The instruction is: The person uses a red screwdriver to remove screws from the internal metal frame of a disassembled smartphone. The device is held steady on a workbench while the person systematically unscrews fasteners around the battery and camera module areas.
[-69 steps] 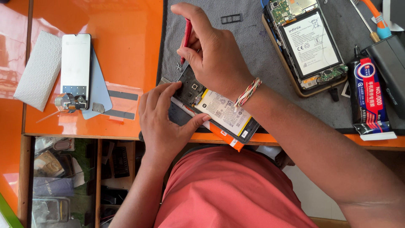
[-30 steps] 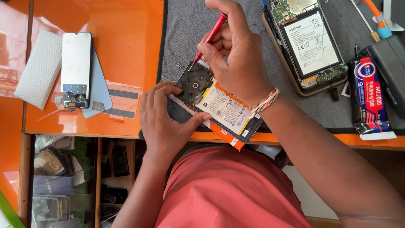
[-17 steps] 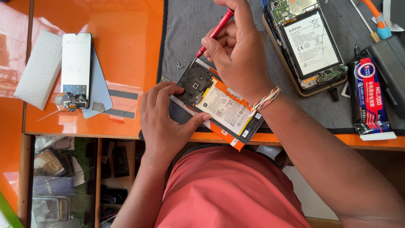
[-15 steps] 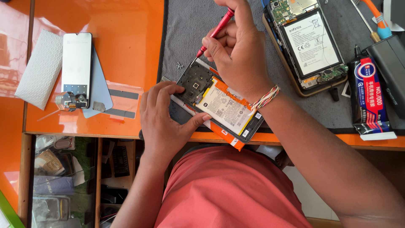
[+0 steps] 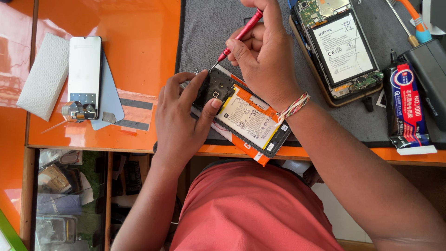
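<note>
An opened phone [image 5: 246, 116], back cover off, lies slanted at the near edge of a grey mat [image 5: 204, 28], showing its white and orange battery and a black upper plate. My left hand [image 5: 181, 116] grips the phone's upper left end, thumb pressed on the black plate. My right hand [image 5: 265, 51] holds a red screwdriver [image 5: 239, 36] like a pen. Its tip touches the phone's top corner, just past my left fingertips.
A second opened phone [image 5: 339, 46] lies on the mat at the upper right. A glue tube [image 5: 406, 107] and a dark box [image 5: 429, 79] sit at the right edge. On the orange table, left, lie a white screen panel [image 5: 84, 74] and a white pad [image 5: 44, 74].
My right hand has risen from low over the phone, and the screwdriver has swung from pointing down to slanting up-right, tip still at the phone's top corner. My left hand kept its grip.
</note>
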